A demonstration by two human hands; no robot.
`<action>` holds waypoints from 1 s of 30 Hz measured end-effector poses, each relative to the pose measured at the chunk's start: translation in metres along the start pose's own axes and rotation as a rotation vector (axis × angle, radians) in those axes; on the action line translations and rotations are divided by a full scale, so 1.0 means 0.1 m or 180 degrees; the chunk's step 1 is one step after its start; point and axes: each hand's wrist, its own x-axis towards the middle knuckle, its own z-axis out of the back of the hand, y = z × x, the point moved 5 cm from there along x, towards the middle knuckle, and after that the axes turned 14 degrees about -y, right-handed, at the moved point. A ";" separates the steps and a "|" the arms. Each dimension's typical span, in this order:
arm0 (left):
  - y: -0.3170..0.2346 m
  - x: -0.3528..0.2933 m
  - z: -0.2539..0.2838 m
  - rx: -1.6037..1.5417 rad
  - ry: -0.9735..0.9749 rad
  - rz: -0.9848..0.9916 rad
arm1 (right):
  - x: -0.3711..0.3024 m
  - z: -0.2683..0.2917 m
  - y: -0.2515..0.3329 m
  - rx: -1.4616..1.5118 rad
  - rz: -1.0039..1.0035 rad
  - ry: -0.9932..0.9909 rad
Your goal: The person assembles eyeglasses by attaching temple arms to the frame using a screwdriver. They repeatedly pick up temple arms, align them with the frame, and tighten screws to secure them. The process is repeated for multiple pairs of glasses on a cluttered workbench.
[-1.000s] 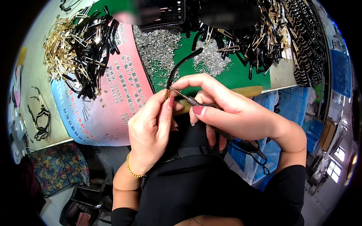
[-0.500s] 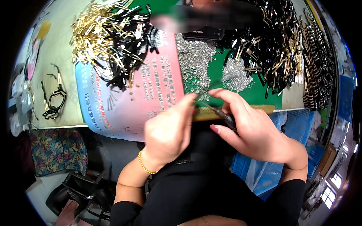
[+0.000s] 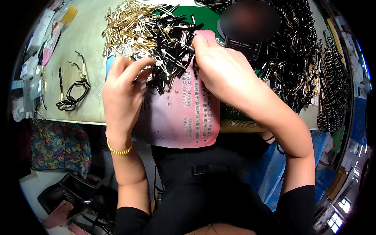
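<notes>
My left hand [image 3: 123, 94] is over the near left edge of a heap of thin gold pieces [image 3: 129, 29]. Its thumb and fingers are apart and curved, with the fingertips partly out of sight. Beside that heap, black slender pieces that look like eyeglass temples [image 3: 166, 58] lie tangled. At their right side my right hand [image 3: 223, 66] is closed, its fingertips among the black pieces. A dark handle, apparently the screwdriver [image 3: 196, 68], shows in part below its fingers. Under both hands lies a pink and blue printed sheet [image 3: 180, 131].
Black eyeglasses [image 3: 76, 92] lie at the table's left. A phone [image 3: 248, 51] rests at the back, near another large heap of black and gold pieces [image 3: 290, 51]. Small silver parts [image 3: 233, 111] lie on the green mat [image 3: 288, 107]. Blue plastic [image 3: 266, 168] hangs below the table edge.
Both hands have parted and moved forward over the table, the right one leftward to the black pieces and the left one toward the gold heap. The view has shifted.
</notes>
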 end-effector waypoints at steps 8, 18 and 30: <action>0.06 0.21 -0.14 -0.0441 -0.0059 -0.0431 | -0.19 -0.07 0.03 0.0122 -0.0031 0.0064; 0.08 -0.13 0.01 -0.2357 -0.0882 0.1709 | -0.13 -0.08 0.28 0.0193 -0.0138 -0.0091; 0.20 -0.55 -0.19 -0.2206 0.0182 0.2400 | -0.24 0.09 0.11 0.0985 -0.0412 0.0064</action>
